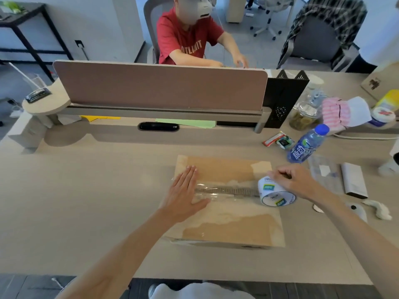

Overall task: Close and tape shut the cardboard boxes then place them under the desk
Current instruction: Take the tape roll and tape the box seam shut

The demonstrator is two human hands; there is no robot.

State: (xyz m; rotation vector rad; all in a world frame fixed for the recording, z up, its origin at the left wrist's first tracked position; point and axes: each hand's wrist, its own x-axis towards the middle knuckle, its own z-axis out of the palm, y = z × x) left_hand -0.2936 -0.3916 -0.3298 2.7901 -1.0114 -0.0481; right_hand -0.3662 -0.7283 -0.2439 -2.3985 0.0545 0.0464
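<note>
**Taping the seam of a shallow box**

The cardboard box point(226, 231) lies flat on the surface point(86, 201), near its front edge and a little right of the middle. Its flaps are down, and a clear strip of tape point(226, 189) runs along the centre seam.

The box looks light, shallow and fairly stiff. Its top is patchy where older tape seems to have torn away paper, so new tape may stick less well there. It could slide if pulled sideways, so it likely needs pressing down while the tape is drawn. For carrying, the two short ends look like the best place to hold it. The tape is thin, clingy and quick to wrinkle.

The left hand point(185, 190) lies open, palm down with fingers straight and together. It presses the left end of the strip, with the forearm reaching in from the front edge. The right hand point(295, 182) curls over the tape roll point(274, 193) and grips it at the right end of the seam, wrist raised.
</note>
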